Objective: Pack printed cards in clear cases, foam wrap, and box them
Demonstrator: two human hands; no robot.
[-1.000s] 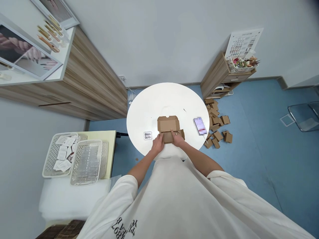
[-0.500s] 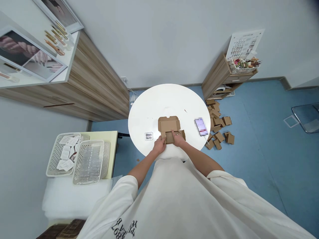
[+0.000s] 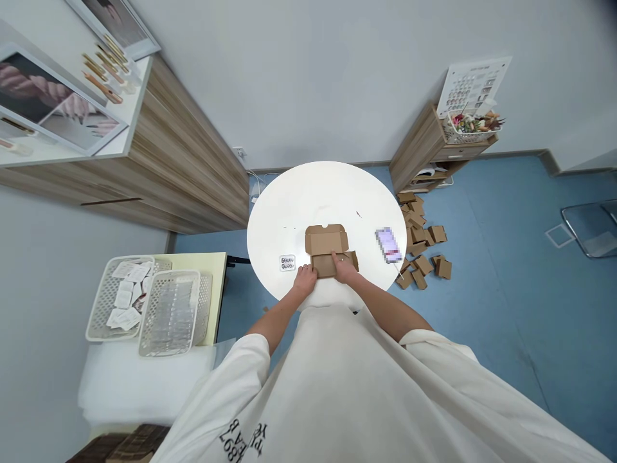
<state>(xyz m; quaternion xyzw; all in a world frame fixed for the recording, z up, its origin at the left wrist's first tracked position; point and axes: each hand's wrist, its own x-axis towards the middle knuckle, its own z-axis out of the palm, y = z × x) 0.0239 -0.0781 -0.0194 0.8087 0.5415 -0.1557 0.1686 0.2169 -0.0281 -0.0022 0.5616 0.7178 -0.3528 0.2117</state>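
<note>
A brown cardboard box (image 3: pixel 326 242) lies partly folded on the white round table (image 3: pixel 299 193), its lid spread open toward the far side and a side flap sticking out at the right. At the box's near left corner is my left hand (image 3: pixel 305 280), fingers closed against the side wall. My right hand (image 3: pixel 344 269) grips the right part, with a finger reaching over the box's inside. Left of the box sits a small clear case (image 3: pixel 287 262) with dark round pieces in it. A phone with a blurred screen (image 3: pixel 388 245) rests at the table's right.
Several folded cardboard boxes (image 3: pixel 420 235) are piled on the floor right of the table. White baskets (image 3: pixel 169 314) with packets stand on a side table at left. A wooden cabinet (image 3: pixel 193 161) rises at left, a small drawer unit (image 3: pixel 419 145) at back right.
My left hand has shifted slightly left and the box's left side flap now stands folded up. My right hand stays in about the same place on the box.
</note>
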